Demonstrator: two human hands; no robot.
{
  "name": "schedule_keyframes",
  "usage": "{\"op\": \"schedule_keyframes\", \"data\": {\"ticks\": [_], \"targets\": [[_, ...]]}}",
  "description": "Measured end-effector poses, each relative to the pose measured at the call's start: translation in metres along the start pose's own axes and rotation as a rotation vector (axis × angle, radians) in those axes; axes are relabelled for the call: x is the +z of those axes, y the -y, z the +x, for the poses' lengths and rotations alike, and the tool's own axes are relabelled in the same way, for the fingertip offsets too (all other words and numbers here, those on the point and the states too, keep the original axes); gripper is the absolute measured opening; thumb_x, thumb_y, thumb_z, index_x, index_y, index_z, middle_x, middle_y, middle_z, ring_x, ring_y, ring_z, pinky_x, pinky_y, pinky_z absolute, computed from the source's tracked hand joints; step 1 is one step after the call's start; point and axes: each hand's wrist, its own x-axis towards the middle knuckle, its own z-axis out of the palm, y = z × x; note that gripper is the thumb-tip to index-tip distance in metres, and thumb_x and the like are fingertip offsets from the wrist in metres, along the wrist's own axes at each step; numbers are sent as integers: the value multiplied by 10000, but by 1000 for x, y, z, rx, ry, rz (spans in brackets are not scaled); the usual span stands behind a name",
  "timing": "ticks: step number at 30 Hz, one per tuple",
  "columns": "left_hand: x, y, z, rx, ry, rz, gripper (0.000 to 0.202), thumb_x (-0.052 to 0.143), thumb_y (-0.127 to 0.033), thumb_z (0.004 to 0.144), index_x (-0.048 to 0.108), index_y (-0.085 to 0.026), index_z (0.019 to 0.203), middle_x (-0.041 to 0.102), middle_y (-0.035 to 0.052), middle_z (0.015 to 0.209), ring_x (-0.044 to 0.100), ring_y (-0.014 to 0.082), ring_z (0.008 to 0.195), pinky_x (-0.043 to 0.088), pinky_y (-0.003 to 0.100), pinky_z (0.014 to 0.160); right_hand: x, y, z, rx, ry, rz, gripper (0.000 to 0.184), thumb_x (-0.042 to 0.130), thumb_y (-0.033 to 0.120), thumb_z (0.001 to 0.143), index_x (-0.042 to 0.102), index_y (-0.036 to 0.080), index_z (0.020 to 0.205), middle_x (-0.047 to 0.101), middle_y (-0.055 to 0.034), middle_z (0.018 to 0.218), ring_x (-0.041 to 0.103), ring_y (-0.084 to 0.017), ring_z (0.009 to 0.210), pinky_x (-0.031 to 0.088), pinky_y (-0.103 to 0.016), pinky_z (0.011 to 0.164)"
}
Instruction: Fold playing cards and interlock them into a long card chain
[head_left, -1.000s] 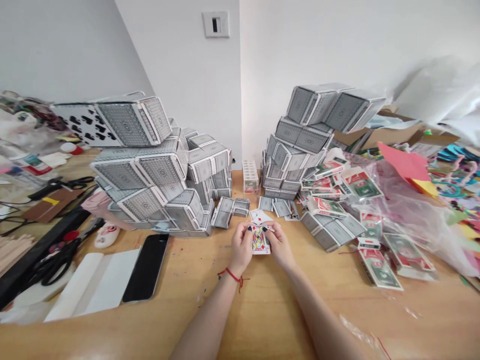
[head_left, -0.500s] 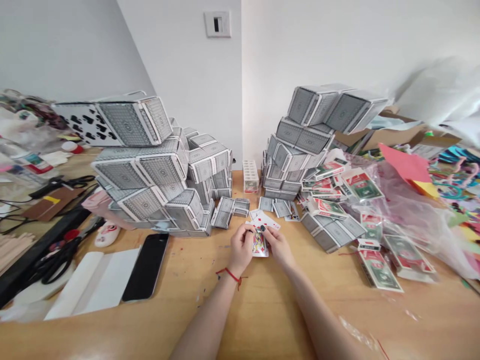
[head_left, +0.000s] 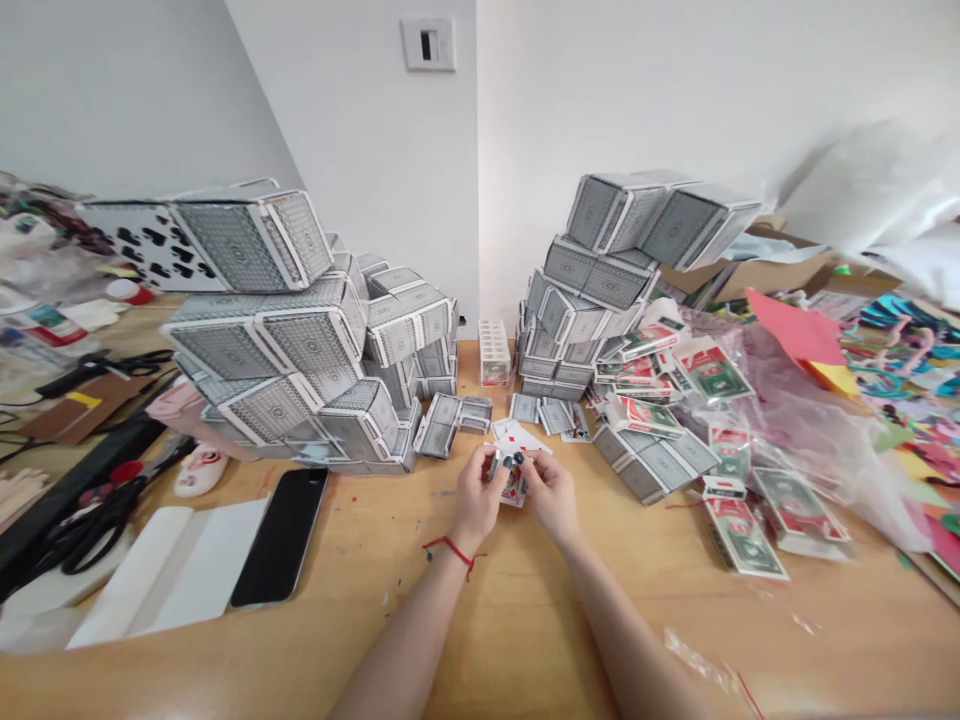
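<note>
My left hand (head_left: 478, 492) has its fingers closed on a face-up playing card (head_left: 513, 488) with a red and yellow figure. The fingers of my right hand (head_left: 551, 492) are pinched at the upper edge of the same card, their tips close to my left thumb. Just beyond my fingertips another playing card (head_left: 517, 436) with red diamonds lies face up on the table. Further back are small grey-backed card pieces (head_left: 439, 425) and some flat cards (head_left: 556, 414). How the fingertips meet the held card is partly hidden.
Stacked card boxes form a tall structure (head_left: 300, 330) at left and another (head_left: 592, 270) at right. Red-green card packs (head_left: 711, 368) and plastic wrap (head_left: 817, 440) lie at right. A phone (head_left: 281, 535), an open notebook (head_left: 176, 560) and scissors (head_left: 109, 525) are at left.
My hands have drawn in closer around the held card, which is tilted and covered more by the fingers. The whole view has shifted slightly, so things appear further left.
</note>
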Motion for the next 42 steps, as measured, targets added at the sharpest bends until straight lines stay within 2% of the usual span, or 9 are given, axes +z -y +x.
{"op": "schedule_keyframes", "data": {"ticks": [7,14,18,21,26,31,34,38,42], "targets": [[-1,3,4,45,-76,84,156,519,-281,741,519,-165,638,503,-16,640,456,111,623,356,215,602,-3,-1,0,-27,80,-23,169,550,335,728,611,185,775,626,-35,753,564,-166,693,437,-278,656],[-2,4,6,-197,-22,-181,276,564,-337,683,445,-148,522,377,-57,480,341,67,456,272,193,446,-7,0,-1,69,80,97,203,624,364,658,564,173,621,551,22,526,465,-104,467,378,-225,475],[2,3,7,-181,-49,-158,183,617,-310,649,565,-136,671,540,-16,606,486,98,569,386,205,538,-9,2,1,83,-5,86,261,616,424,663,556,170,660,541,19,524,449,-97,433,359,-214,418],[6,4,6,-167,-97,-215,300,660,-281,610,573,-142,861,620,37,814,566,138,721,445,241,643,-10,5,3,72,-44,134,281,595,450,686,528,179,718,546,15,522,480,-107,428,391,-224,418],[3,11,8,-249,-176,-233,221,662,-287,588,547,-121,680,590,9,609,541,118,546,444,235,528,-9,4,4,82,35,151,289,595,458,686,484,193,718,572,8,537,543,-134,475,449,-255,470],[-7,8,9,-215,-33,-89,143,630,-238,603,539,-137,561,544,-20,483,503,107,459,416,222,477,-11,0,7,-2,-37,62,365,606,432,671,556,197,947,639,-29,758,575,-151,636,464,-263,566],[-10,4,8,-136,-19,12,104,609,-235,634,584,-145,589,557,-12,500,507,110,479,409,215,481,-14,1,8,10,-64,10,304,600,437,672,618,175,823,643,-44,744,554,-144,587,447,-255,524],[-10,3,8,-62,-199,-10,179,577,-280,679,636,-147,784,642,46,725,577,150,652,458,251,600,-12,3,5,113,62,58,290,618,453,651,569,168,631,578,-3,495,491,-116,404,392,-232,391],[-13,4,9,-48,-262,42,202,551,-267,704,647,-150,838,662,77,840,601,181,766,469,297,700,-3,5,-2,164,202,138,346,602,462,663,545,174,846,556,39,461,498,-120,323,369,-218,327]]}}
